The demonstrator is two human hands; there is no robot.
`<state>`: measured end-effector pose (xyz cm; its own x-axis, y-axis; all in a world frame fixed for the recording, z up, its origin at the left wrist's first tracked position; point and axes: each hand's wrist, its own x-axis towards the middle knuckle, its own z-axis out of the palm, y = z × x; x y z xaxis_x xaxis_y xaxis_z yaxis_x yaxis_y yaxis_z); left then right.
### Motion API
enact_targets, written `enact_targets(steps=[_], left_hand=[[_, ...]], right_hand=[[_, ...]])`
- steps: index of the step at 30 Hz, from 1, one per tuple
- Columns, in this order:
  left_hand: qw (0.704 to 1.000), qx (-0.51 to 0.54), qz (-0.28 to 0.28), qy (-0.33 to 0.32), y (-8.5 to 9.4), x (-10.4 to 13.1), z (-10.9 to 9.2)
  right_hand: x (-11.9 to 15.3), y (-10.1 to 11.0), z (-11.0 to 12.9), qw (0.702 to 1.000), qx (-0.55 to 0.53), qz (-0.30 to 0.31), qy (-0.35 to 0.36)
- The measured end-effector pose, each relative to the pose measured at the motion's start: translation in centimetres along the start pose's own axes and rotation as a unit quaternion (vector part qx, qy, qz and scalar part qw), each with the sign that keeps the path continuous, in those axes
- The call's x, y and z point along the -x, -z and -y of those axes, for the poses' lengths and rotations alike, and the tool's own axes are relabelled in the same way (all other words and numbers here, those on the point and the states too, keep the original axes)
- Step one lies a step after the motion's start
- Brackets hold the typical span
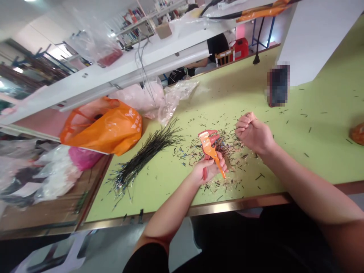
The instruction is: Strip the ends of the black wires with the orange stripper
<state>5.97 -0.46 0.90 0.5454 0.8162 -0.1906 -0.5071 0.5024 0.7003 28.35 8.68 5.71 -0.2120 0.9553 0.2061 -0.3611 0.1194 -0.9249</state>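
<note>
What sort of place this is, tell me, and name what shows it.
Most likely a workshop for wiring: a bundle of thin black wires lies on the green tabletop, short clippings litter it, and the left hand holds an orange plier-like tool.

Light is bright, hazy; glare marks the metal table edge (227,206) below the gripping left hand (211,171); shelving (136,25) far beyond blurs.

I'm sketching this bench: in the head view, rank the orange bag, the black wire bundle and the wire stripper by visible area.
Largest to smallest, by visible area:
1. Orange bag
2. Black wire bundle, though it looks about as long as the bag
3. Wire stripper, clearly smallest
</note>
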Motion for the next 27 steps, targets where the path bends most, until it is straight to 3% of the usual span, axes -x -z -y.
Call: enact_targets(steps=[7,11,20,23,27], left_hand=[[0.999,-0.001,0.035,0.021,-0.1,0.1,0.1],[0.998,-0.013,0.057,0.026,-0.3,0.2,0.3],[0.998,-0.020,0.049,0.017,-0.8,0.4,0.2],[0.999,-0.029,0.045,0.007,-0.7,0.3,0.1],[0.998,-0.034,0.049,0.005,-0.5,0.3,0.2]], right_hand=[[-0.3,0.2,0.2,0.993,0.104,0.024,0.058],[-0.1,-0.3,-0.3,0.996,0.077,0.023,0.040],[0.4,-1.0,-0.7,0.995,0.076,0.047,0.042],[0.6,-1.2,-0.6,0.999,0.016,0.032,-0.002],[0.9,-1.4,-0.2,0.978,-0.196,-0.011,-0.076]])
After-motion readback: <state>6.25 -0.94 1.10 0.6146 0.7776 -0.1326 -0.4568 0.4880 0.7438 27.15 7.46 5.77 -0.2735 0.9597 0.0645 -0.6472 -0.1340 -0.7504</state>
